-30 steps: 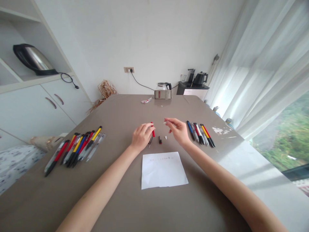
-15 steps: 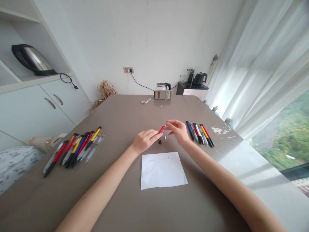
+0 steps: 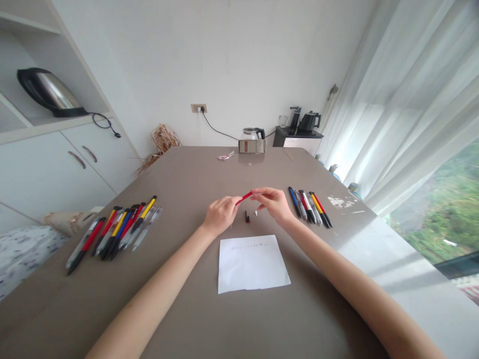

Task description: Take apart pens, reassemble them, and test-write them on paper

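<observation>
Red barrel (image 3: pixel 244 198) is up off the bench (image 3: pixel 179 174), slanting between the two hands, above and beyond the sheet of paper (image 3: pixel 254 269). Left hand (image 3: pixel 221 213) — fingers curled, gripping the barrel's lower end. Right hand (image 3: pixel 273 203) has thumb and index pinched at the upper end, other fingers loosely bent; can't tell if a smaller part sits between those fingertips.

Loose on the bench just below the hands: a small black-and-red piece (image 3: pixel 247 217) and, near it, a little white tip (image 3: pixel 256 213), apart from each other. Pens lie in two groups, left pens (image 3: pixel 119 227) and right pens (image 3: pixel 310 207), both apart from the hands.

Step in hand looks like two-handed work at the barrel's upper end, probably fitting or turning something there. Next move likely calls for a steady left grip and fine right fingertip control — barrel and fingers kept in line.
</observation>
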Demonstrator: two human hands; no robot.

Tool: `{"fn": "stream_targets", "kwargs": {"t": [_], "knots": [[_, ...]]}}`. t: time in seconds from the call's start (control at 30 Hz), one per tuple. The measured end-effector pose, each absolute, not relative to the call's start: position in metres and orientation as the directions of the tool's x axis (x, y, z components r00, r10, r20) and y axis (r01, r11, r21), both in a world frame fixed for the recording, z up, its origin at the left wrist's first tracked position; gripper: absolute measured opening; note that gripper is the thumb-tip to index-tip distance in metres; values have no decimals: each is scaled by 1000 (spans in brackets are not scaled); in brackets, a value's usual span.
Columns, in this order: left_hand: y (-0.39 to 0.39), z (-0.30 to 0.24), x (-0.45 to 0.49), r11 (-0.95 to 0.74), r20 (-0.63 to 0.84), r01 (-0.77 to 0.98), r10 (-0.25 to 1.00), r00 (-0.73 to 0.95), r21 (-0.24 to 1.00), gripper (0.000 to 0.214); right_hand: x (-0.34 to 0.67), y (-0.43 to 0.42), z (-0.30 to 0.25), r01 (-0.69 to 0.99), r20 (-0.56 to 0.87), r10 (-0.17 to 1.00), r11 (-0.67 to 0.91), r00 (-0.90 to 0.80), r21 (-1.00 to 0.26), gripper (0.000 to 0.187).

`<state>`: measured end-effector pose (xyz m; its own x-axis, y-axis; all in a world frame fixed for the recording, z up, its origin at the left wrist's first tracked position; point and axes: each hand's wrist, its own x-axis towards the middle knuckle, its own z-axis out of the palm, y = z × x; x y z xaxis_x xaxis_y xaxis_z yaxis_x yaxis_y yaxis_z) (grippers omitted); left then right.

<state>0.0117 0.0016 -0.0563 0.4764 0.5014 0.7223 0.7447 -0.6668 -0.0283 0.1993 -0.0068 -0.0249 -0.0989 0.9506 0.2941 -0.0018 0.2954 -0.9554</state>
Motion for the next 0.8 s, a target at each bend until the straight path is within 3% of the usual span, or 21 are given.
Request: {"fn": "stream_targets", "kwargs": {"t": [0.17,0.4,0.5,0.63,0.8], "knots": [[3,-54,12,-577,726,816,577,376,37,32,200,-8,-21,16,321,924,332,-208,-943,34],[2,-53,13,-563,736,826,574,358,37,25,205,-5,-20,48,312,921,331,-232,-942,41],[2,-54,13,-558,736,829,576,355,38,25,208,-2,-24,285,332,922,378,-198,-881,35],[4,-56,12,-548,730,836,586,352,37,24,215,3,-32,690,347,904,418,-251,-591,21],[5,-57,12,-562,731,827,578,363,34,24,219,6,-42,788,200,913,409,-357,-461,10]]}}
